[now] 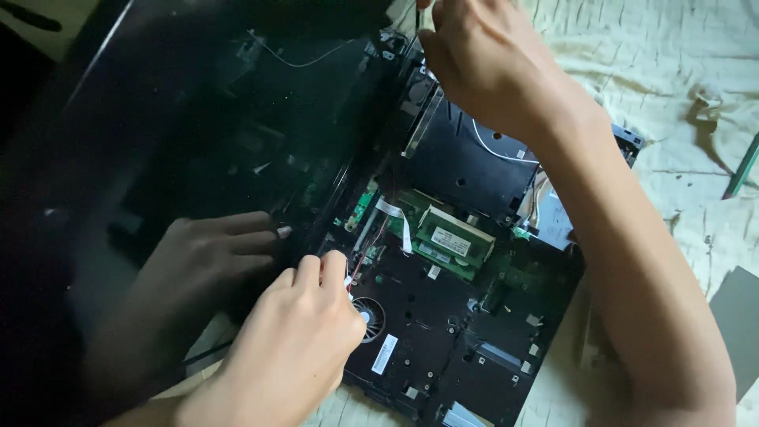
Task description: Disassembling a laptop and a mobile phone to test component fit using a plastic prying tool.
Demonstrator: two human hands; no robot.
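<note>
- An opened laptop [443,316] lies underside up on a pale, creased cloth [672,71], with its inner board bare to view.
- The right hand [490,63] reaches across to the far edge of the laptop, at the top of the view. Its fingers are bunched together, but what they pinch is cut off by the edge of the view.
- The left hand [292,348] rests at the near left side of the board, just beside the round fan [370,316]. Its fingers are curled under and the tips are hidden, so I cannot tell whether they grip anything.
- A third hand [198,253], deep in shadow, lies flat just left of the left hand, with its fingertips at the seam of a dark cover panel [198,103]. I cannot tell whose it is.
- A green memory strip [455,241] sits in the middle of the board, with a white ribbon cable [395,217] just left of it.
- A black drive box [466,162] lies beyond the strip, under the right forearm, with a thin white wire [498,150] running across it.
</note>
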